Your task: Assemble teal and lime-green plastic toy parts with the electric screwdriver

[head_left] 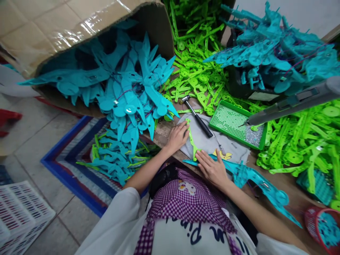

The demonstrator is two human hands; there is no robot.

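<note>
A thin bright green plastic part lies lengthwise on a grey cloth in front of me. My left hand is at its far end, with bent fingers closed against its side. At the near end, my right hand lies palm down, fingers stretched out, the fingertips touching the part. A blue plastic piece with long pointed ends passes beneath my right hand and extends to the right. Just beyond the green part rests a hammer with a black handle.
A tilted cardboard box spills blue pieces at left. Green parts heap behind and right. A green tray holds small metal bits. A grey screwdriver-like tool hangs above it. A red basket stands at right.
</note>
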